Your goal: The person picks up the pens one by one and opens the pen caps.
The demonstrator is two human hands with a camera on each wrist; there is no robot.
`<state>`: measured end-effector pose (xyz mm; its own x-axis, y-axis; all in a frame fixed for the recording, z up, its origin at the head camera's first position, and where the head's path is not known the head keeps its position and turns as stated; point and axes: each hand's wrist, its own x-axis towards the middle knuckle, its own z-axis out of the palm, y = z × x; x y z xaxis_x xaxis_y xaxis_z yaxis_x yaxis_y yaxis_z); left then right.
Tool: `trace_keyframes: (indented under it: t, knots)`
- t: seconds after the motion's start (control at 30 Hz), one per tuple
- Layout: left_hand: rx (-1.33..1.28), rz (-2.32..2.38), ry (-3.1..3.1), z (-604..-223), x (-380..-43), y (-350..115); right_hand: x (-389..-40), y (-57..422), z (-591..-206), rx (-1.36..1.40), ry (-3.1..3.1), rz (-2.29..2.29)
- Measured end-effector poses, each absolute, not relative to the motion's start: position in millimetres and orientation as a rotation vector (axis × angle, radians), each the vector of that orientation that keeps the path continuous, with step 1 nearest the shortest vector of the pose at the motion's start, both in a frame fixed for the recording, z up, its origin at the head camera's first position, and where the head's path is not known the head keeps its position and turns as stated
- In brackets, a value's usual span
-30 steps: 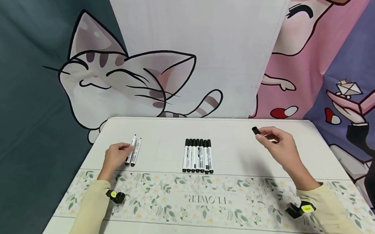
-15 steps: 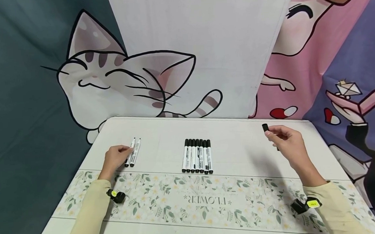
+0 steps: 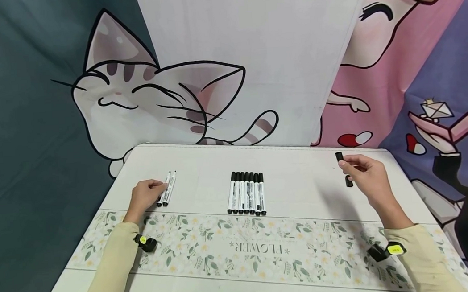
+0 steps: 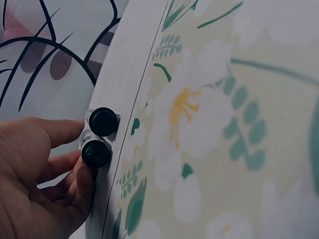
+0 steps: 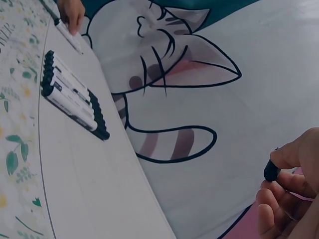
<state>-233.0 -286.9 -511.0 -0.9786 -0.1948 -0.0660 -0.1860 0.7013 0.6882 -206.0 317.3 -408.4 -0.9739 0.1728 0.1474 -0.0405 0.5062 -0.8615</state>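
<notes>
The left hand [image 3: 145,196] pinches a pen [image 3: 162,198], the right hand [image 3: 366,176] a cap [image 3: 339,156]: light, steady fingertip pressure should keep both from slipping.

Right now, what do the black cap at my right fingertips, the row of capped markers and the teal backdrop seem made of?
Black cap: probably plastic, smooth and evenly dark. Row of capped markers: likely plastic too, straight and smooth with black print. Teal backdrop: apparently matte fabric, given its soft folds; the fibre can't be told.

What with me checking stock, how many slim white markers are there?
9: seven black-capped white markers lined up in the middle; two uncapped white markers at the left hand.
</notes>
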Motion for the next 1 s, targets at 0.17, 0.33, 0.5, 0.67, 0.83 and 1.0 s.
trace_keyframes:
  t: [0.17,0.33,0.5,0.67,0.83,1.0]
  knots:
    - [0.342,-1.155,-2.867,-511.0,-233.5,-285.1,-209.3,327.1,-410.4,-0.149,-2.514,1.469]
    - [0.362,-1.168,-2.804,-511.5,-231.7,-281.8,-211.0,338.0,-414.0,-0.197,-2.519,1.449]
    - [0.287,-1.202,-2.693,-510.2,-229.1,-276.9,-215.2,348.5,-419.4,-0.203,-2.503,1.453]
    - [0.138,-1.262,-2.575,-503.4,-220.8,-267.4,-218.7,358.7,-428.2,-0.219,-2.521,1.454]
    - [0.061,-1.309,-2.512,-493.3,-209.8,-250.2,-221.8,368.3,-437.9,-0.307,-2.561,1.434]
    - [-0.005,-1.356,-2.473,-486.3,-200.3,-235.8,-226.3,379.6,-450.8,-0.390,-2.589,1.440]
